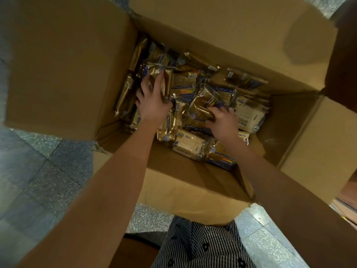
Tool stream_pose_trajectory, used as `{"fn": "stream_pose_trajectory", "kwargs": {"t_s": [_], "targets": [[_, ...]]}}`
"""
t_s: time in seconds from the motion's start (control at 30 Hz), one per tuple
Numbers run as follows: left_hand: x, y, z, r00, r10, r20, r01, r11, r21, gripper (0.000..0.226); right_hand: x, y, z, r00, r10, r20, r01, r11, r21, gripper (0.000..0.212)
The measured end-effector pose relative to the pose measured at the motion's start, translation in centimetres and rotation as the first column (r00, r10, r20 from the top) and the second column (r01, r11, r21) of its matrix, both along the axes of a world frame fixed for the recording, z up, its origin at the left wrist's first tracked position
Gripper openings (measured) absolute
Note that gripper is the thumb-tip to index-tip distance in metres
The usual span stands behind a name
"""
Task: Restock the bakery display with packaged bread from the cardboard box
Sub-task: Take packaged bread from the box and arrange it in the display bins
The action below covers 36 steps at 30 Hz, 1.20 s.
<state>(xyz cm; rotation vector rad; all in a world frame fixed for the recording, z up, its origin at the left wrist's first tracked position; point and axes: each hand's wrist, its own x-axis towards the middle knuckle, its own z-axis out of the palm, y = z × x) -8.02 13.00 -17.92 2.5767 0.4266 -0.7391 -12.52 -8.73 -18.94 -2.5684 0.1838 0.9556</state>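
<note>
A: Where's the stock?
B: All in the cardboard box [231,45], which sits on the tiled floor [48,171] with its flaps folded out. Packaged bread [249,115] is heaped loose across the bottom. Some lies flat, some stands on edge along the left wall. Display isn't in view.
A: Hands?
B: Both down in the box, apart. Left hand [152,101] is by the left wall, fingers hooked over the left edge of a gold packet [167,84], thumb on its right side. Right hand [222,120] is mid-box, fingers curled round the end of a middle packet [199,109] that's tipped up off the heap.
A: How will they handle?
B: Light, I'd guess, so one per hand is easy. The film is glossy and crinkled, likely slippery. Contents are probably soft, so a hard squeeze would dent the loaf.
A: So where to hold?
B: Across the body, fingers spread, light pressure. Not by the sealed end fin, which could slip or tear. The ones on edge at the left wall look wedged, so I'd ease them straight up, no yanking.
A: Anything else fragile?
B: Only the bread. The box walls look stiff enough to stay out of the way.
</note>
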Motion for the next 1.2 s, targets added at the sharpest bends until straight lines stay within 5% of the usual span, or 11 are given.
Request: {"fn": "stream_pose_trajectory", "kwargs": {"t_s": [0.17, 0.37, 0.57, 0.93, 1.2], "targets": [[-3.3, 0.6, 4.0, 0.984, 0.178, 0.027, -0.163, 0.944, -0.287, 0.086, -0.8, 0.4, 3.1, 0.999, -0.049, -0.02, 0.052, 0.989, 0.137, 0.031], [-8.2, 1.2, 11.4, 0.897, 0.437, -0.067, -0.396, 0.725, -0.564, 0.078, -3.6, 1.4, 8.8, 0.954, -0.181, 0.241, 0.107, 0.951, 0.29, 0.029], [-14.5, 2.5, 17.1, 0.768, 0.634, -0.088, -0.513, 0.528, -0.677, 0.062, -6.6, 3.2, 14.9, 0.899, -0.358, 0.252, 0.217, 0.865, 0.453, 0.028], [-28.1, 4.8, 24.2, 0.562, 0.826, -0.055, -0.464, 0.26, -0.847, 0.047, -15.5, 8.3, 25.8, 0.951, -0.215, 0.221, 0.02, 0.759, 0.651, 0.047], [-44.0, 6.2, 30.2, 0.311, 0.94, -0.141, -0.24, -0.066, -0.969, 0.037, -28.6, 11.9, 31.3, 0.977, -0.104, 0.188, -0.09, 0.596, 0.798, 0.042]]}}
